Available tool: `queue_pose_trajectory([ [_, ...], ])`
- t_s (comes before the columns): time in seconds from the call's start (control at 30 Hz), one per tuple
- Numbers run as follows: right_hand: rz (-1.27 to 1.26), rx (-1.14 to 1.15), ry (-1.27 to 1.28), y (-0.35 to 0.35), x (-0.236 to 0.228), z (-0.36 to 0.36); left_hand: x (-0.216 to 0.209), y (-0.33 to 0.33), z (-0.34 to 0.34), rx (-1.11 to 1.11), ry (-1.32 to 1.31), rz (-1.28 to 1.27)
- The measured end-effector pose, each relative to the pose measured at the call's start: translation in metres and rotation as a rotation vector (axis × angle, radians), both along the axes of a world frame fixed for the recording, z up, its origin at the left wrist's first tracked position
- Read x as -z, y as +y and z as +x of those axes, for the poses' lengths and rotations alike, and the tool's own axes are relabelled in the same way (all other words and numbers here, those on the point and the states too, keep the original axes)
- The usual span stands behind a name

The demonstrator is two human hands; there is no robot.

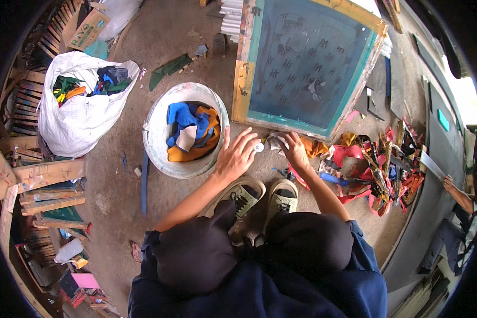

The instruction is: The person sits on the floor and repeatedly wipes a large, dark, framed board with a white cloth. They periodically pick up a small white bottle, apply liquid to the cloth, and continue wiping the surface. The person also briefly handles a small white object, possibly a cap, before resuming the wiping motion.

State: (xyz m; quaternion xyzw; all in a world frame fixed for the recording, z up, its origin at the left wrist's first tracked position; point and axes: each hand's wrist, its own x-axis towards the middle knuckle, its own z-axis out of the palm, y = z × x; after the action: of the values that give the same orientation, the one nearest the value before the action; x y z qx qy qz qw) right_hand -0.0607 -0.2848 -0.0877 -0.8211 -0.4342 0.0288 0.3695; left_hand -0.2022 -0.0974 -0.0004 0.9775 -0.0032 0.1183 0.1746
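Note:
My left hand [236, 155] is beside the right rim of a white bucket [152, 151], its fingers partly curled. At its inner side a small white round-ended object [258, 147] shows, seemingly held; its kind is unclear. Blue and orange cloth scraps [188, 127] lie inside the bucket. To the right, my right hand [296, 153] has its fingers bent down against a crumpled pale cloth scrap [273, 141], seemingly pinching it; the fingertips are partly hidden. Both hands are low, just past my shoes and below the lower edge of a framed printing screen [302, 69].
A heap of colourful scraps [355, 159] lies on the floor at the right. A white sack [71, 130] with cloth pieces stands at the left near wooden frames [42, 175]. At the far right, another person's hand [449, 184] holds a flat pale strip [432, 166].

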Motion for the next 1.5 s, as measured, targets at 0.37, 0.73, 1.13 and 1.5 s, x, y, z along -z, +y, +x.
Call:
queue_pose_trajectory([
  [0.37,-0.034,0.169,0.076,0.001,0.022,-0.018,0.042,-0.01,-0.01,-0.024,0.072,-0.461],
  [0.73,0.802,0.507,1.601,0.009,-0.05,-0.01,0.06,-0.011,0.019,-0.096,0.119,-0.747],
  [1.13,0.397,0.203,0.729,0.023,-0.199,0.024,-0.101,0.018,0.048,0.119,-0.114,-0.608],
  [1.5,0.403,0.236,0.451,0.04,-0.241,0.011,-0.175,0.031,0.046,0.137,-0.084,-0.256],
])
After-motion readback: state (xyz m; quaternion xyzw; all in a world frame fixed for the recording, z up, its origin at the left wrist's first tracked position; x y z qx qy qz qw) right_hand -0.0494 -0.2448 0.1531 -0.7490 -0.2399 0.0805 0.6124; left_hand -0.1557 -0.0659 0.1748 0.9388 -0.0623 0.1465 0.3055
